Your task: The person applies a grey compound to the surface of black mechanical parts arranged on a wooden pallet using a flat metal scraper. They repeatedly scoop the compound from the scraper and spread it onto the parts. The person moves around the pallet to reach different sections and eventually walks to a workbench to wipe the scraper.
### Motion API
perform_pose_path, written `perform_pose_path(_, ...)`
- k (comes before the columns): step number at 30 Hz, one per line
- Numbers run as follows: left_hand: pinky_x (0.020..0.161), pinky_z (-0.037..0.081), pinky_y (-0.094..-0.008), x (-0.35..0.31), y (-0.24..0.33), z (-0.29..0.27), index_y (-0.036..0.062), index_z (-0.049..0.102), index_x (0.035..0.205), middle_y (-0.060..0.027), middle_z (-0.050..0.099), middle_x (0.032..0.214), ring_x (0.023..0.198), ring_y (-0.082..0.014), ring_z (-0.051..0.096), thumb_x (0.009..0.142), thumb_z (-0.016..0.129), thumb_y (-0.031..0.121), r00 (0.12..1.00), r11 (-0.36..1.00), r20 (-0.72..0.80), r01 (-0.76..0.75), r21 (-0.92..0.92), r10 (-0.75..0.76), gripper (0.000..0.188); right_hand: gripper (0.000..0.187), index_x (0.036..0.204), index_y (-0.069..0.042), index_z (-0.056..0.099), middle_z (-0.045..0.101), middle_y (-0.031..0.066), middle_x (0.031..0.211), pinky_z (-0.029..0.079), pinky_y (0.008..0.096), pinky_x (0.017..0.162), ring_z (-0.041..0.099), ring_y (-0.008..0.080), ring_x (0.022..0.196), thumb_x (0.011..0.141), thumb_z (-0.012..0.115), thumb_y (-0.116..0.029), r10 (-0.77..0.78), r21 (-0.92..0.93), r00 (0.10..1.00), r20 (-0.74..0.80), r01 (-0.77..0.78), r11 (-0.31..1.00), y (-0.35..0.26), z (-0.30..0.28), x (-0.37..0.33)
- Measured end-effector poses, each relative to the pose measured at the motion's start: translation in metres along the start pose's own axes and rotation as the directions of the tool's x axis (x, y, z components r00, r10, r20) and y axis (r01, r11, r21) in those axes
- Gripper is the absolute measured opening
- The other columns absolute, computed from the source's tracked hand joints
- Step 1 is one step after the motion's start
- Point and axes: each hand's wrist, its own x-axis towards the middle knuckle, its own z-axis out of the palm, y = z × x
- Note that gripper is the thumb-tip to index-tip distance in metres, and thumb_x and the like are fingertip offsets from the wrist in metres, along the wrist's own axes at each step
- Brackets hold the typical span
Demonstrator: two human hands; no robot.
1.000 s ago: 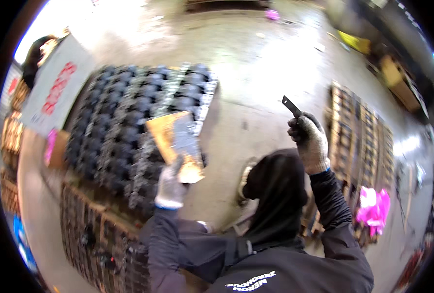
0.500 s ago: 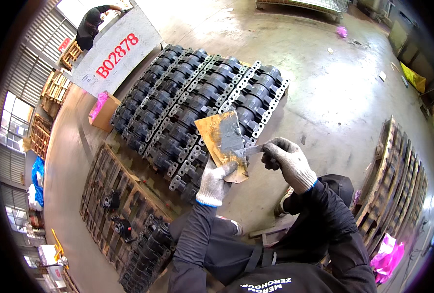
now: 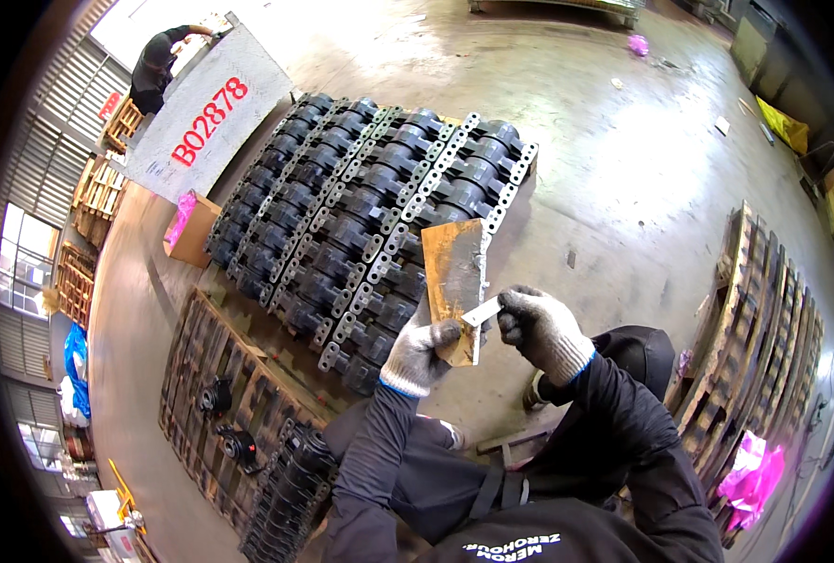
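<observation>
My left hand [image 3: 415, 357], in a grey-and-white knitted glove, grips the lower end of a flat brownish board [image 3: 451, 267]. The board stands tilted, its right edge turned up toward me, with dark grey smears on its face. In my right hand [image 3: 546, 330], gloved alike, is a pale, flat scraper blade [image 3: 482, 311]. Its handle is hidden in the fist. The blade's tip reaches the board's right edge, low down near my left thumb. Just beyond the board lie rows of black track rollers [image 3: 398, 174] with light, drilled end plates.
Left of me, a wooden pallet [image 3: 201, 338] carries more black rollers [image 3: 290, 488] and two small black parts. Another pallet [image 3: 764, 347] stands at the right, with pink plastic [image 3: 751, 479] near it. A person [image 3: 157, 70] bends behind a large grey panel [image 3: 206, 117] at the far left.
The board has turned more edge-on and shifted slightly right. The scraper has moved from the board's face to its right edge, lower down. Both hands keep their holds.
</observation>
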Motion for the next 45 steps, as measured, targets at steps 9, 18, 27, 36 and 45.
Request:
perform_pose_path(9,0.091,0.059,-0.0438,0.013,-0.011,0.012,0.0,0.037,0.148,-0.0227,0.062,0.126,0.109,-0.0331,0.067,0.086,0.073,0.006,0.999,0.998,0.028,0.045,0.05,-0.047,0.071,0.01,0.097,-0.004,0.061,0.061,0.0038,0.072,0.043,0.0234,0.05,0.052,0.0104,0.055,0.098,0.061,-0.014,-0.108,0.056,0.977,-0.181,0.12,0.991,-0.001,-0.014,-0.005)
perform_pose_path(18,0.091,0.06,-0.0415,0.017,-0.019,0.005,0.0015,0.04,0.147,-0.0203,0.063,0.124,0.108,-0.0323,0.067,0.087,0.071,0.002,0.996,0.995,-0.012,0.085,-0.041,-0.086,0.068,0.014,0.101,-0.003,0.061,0.065,0.0061,0.08,0.046,0.0236,0.053,0.058,0.0118,0.06,0.099,0.062,-0.017,-0.153,0.113,0.974,-0.166,0.173,0.978,0.007,-0.022,-0.006)
perform_pose_path(27,0.095,0.057,-0.0387,0.014,-0.012,0.009,0.0025,0.042,0.146,-0.0135,0.063,0.128,0.111,-0.0267,0.066,0.087,0.072,0.006,0.999,0.981,-0.035,0.015,0.193,-0.008,0.067,0.022,0.115,0.0,0.063,0.068,0.0067,0.097,0.05,0.0249,0.075,0.061,0.0112,0.086,0.099,0.062,-0.015,-0.349,-0.349,0.929,0.119,0.368,0.862,0.008,-0.023,-0.016)
perform_pose_path(36,0.108,0.047,-0.039,0.006,-0.003,0.008,0.0086,0.031,0.154,-0.0148,0.053,0.142,0.128,-0.0265,0.056,0.089,0.062,-0.004,0.999,0.986,-0.039,0.007,0.165,0.0,0.073,0.021,0.118,0.0,0.062,0.065,0.0039,0.095,0.05,0.0263,0.081,0.057,0.0096,0.087,0.101,0.056,-0.012,-0.289,-0.663,0.934,0.21,0.353,0.66,0.01,-0.004,-0.025)
perform_pose_path(45,0.061,0.039,-0.0292,0.01,-0.005,0.008,0.0032,0.055,0.124,-0.0061,0.057,0.094,0.07,-0.0157,0.052,0.084,0.051,0.011,0.985,0.997,-0.162,0.065,0.043,-0.057,0.041,0.021,0.118,-0.002,0.056,0.057,0.0018,0.089,0.046,0.0259,0.073,0.051,0.0091,0.08,0.106,0.046,-0.015,-0.304,-0.597,0.943,0.132,0.321,0.735,0.013,-0.004,-0.026)
